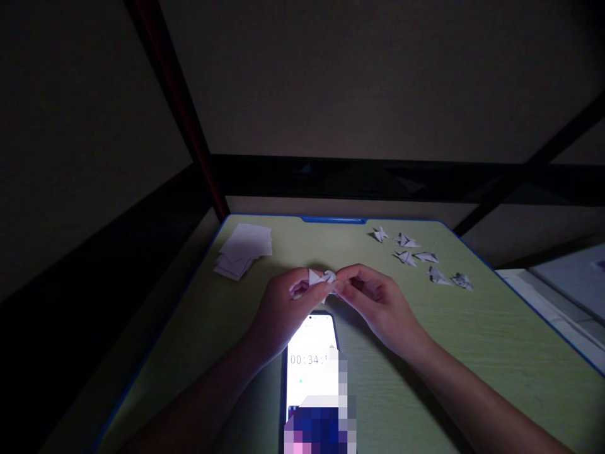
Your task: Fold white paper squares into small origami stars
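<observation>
Near the middle of the green tabletop (472, 337), a small folded white paper piece (326, 277) lies right between your fingertips, above the table and just beyond the far end of the lit smartphone (312, 372). Your left hand (283, 312) has it from the left, thumb and forefinger closed on it with one pale point standing up between them; your right hand (380, 302) meets it from the right in a narrow pinch at its edge. Neither hand is clearly nearer. With your fingers over so much of it, you cannot tell its long axis; one corner points down towards you.

On the phone, you can read a timer, "00:34:5", the following digits lost; the lower screen is pixelated, and no brand shows. At far left is a stack of paper sheets (246, 241); at far right are several folded paper pieces (405, 257), their dark marks too small to read.
</observation>
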`<state>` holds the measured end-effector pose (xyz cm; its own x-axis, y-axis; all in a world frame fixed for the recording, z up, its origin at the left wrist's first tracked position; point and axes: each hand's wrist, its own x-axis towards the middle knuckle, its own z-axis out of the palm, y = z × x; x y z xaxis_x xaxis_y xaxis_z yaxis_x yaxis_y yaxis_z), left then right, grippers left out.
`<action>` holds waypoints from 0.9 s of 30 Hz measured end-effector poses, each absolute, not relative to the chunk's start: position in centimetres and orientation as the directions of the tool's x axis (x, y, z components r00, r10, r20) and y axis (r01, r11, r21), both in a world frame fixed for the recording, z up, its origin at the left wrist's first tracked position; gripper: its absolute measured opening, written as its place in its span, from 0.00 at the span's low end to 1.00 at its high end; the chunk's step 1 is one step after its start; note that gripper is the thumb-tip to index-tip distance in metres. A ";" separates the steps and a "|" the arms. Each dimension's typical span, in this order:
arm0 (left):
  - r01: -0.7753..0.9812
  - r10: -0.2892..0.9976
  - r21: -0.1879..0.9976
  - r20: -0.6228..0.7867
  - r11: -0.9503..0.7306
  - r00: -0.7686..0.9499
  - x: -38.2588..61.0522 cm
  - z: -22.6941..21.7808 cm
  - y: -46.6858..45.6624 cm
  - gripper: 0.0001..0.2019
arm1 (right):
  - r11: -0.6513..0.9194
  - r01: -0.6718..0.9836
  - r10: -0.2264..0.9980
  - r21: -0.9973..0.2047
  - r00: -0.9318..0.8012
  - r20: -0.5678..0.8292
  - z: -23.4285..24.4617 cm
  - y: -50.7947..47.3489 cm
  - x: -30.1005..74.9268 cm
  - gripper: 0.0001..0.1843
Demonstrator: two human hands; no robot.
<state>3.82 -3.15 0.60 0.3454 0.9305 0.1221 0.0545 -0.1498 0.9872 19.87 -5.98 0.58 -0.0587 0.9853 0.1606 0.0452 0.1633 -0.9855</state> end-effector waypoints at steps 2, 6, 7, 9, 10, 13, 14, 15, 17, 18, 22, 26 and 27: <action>0.090 0.930 0.977 0.155 -0.195 0.332 3.7 0.7 -3.3 0.07 | 0.170 0.007 0.985 -0.985 -0.045 0.169 0.7 -6.0 19.9 0.11; 0.185 0.920 0.928 0.263 -0.323 0.290 3.4 1.1 -3.4 0.08 | 0.143 -0.041 0.988 -0.989 -0.059 0.146 0.9 -5.9 19.8 0.10; 0.220 0.911 0.908 0.287 -0.357 0.295 3.4 1.1 -3.4 0.09 | 0.140 -0.046 0.989 -0.989 -0.051 0.142 0.9 -5.9 19.8 0.10; 0.280 0.883 0.858 0.336 -0.430 0.328 3.4 1.1 -3.5 0.09 | 0.133 -0.047 0.990 -0.990 -0.032 0.135 0.7 -5.9 19.8 0.09; 0.292 0.868 0.839 0.355 -0.460 0.347 3.4 1.1 -3.6 0.08 | 0.131 -0.044 0.991 -0.990 -0.026 0.132 0.7 -5.9 19.9 0.08; 0.238 0.869 0.865 0.348 -0.443 0.351 3.5 0.9 -3.6 0.08 | 0.129 -0.024 0.992 -0.991 -0.003 0.129 0.6 -5.9 20.0 0.07; 0.207 0.880 0.887 0.330 -0.413 0.341 3.6 0.8 -3.5 0.08 | 0.130 -0.017 0.991 -0.991 0.010 0.130 0.7 -5.9 20.1 0.07; 0.180 0.890 0.906 0.309 -0.382 0.336 3.6 0.8 -3.5 0.08 | 0.134 -0.016 0.991 -0.991 0.020 0.134 0.7 -5.9 20.1 0.07; 0.156 0.897 0.924 0.280 -0.348 0.341 3.6 0.7 -3.3 0.06 | 0.138 -0.030 0.990 -0.990 0.032 0.137 0.7 -5.8 20.1 0.07; 0.163 0.897 0.926 0.270 -0.342 0.351 3.6 0.7 -3.3 0.06 | 0.138 -0.044 0.990 -0.989 0.033 0.137 0.7 -5.8 20.0 0.08; 0.168 0.896 0.935 0.231 -0.312 0.379 3.7 0.7 -3.2 0.06 | 0.140 -0.084 0.990 -0.987 0.032 0.138 0.3 -5.7 19.9 0.10; 0.113 0.899 0.949 0.236 -0.296 0.368 3.8 1.0 -3.3 0.04 | 0.122 -0.093 0.992 -0.988 0.021 0.121 0.2 -5.8 19.8 0.11; 0.106 0.899 0.948 0.244 -0.300 0.363 3.8 1.1 -3.3 0.04 | 0.112 -0.095 0.994 -0.989 0.013 0.112 0.3 -5.8 19.8 0.11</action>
